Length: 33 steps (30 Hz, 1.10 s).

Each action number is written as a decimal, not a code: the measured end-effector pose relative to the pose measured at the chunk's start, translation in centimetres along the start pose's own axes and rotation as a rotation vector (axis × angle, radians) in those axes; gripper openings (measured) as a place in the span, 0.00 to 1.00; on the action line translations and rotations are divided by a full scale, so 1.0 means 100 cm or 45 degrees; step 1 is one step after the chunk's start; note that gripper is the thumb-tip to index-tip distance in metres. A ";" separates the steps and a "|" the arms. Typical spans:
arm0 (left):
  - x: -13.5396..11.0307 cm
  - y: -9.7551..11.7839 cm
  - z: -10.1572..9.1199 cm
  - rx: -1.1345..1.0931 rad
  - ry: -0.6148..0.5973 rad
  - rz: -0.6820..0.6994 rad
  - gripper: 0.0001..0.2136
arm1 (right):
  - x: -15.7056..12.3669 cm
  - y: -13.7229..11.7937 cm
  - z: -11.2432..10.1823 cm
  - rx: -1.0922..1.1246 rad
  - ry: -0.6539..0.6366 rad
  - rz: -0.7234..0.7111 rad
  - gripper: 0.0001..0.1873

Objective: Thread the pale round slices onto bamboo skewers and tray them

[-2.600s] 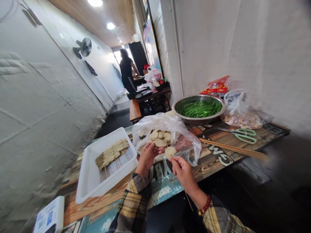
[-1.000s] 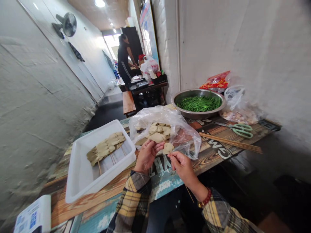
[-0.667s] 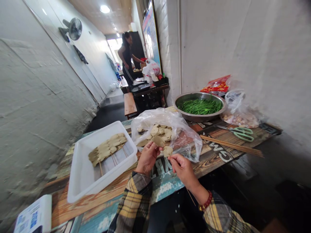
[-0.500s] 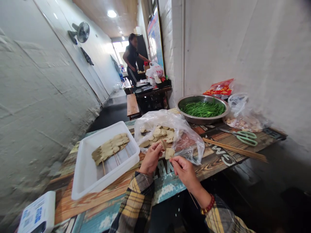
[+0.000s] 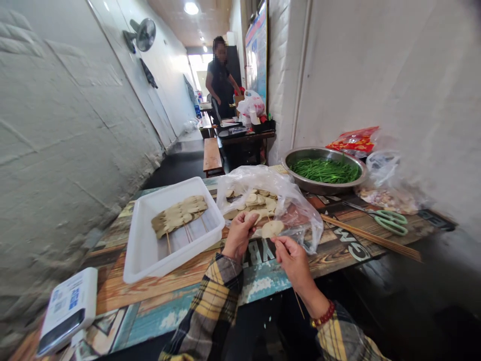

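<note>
My left hand (image 5: 239, 235) pinches a thin, pale beige round slice (image 5: 252, 217) between thumb and fingers. Close by on the right, my right hand (image 5: 295, 263) grips a thin wooden skewer (image 5: 299, 305), whose lower end sticks out below the hand. Another slice (image 5: 272, 229) sits at the skewer's upper end, just above my right fingertips. Behind both hands lies a clear plastic bag (image 5: 311, 231), its mouth spread, with a heap of similar slices (image 5: 259, 199) inside. To the left, a white plastic tray (image 5: 137, 263) holds several skewers threaded with overlapping slices (image 5: 178, 216).
A steel basin (image 5: 363, 183) of green chives (image 5: 323, 170) stands at the back right, beside plastic bags (image 5: 391, 190). Green-handled scissors (image 5: 391, 222) and a bundle of skewers (image 5: 376, 239) lie at right. A white device (image 5: 67, 311) sits front left. Another person (image 5: 221, 82) stands farther back.
My view has shifted, so the table things appear slightly farther right. The slice at the skewer's tip now faces me more broadly. Both hands keep their holds. The person behind stands more upright.
</note>
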<state>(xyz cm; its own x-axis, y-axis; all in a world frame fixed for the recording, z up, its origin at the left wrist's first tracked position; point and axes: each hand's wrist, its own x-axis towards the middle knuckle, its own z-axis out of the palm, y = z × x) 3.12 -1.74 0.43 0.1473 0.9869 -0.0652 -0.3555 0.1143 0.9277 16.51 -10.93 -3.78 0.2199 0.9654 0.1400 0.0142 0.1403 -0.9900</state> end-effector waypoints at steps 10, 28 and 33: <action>0.006 0.000 -0.006 -0.066 -0.032 0.049 0.12 | -0.002 -0.002 -0.002 0.088 -0.062 0.050 0.19; 0.005 0.005 -0.007 -0.047 0.089 0.066 0.14 | -0.002 0.003 -0.004 -0.034 -0.225 -0.016 0.19; 0.005 0.005 -0.006 -0.027 0.088 0.090 0.14 | -0.001 0.005 -0.004 -0.048 -0.225 -0.031 0.19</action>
<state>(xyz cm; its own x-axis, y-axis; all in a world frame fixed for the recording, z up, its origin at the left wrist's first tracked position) 2.42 -1.11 0.64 0.0573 0.9980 -0.0261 -0.3822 0.0461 0.9229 16.88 -11.04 -4.32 0.0443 0.9859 0.1615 0.0546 0.1590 -0.9858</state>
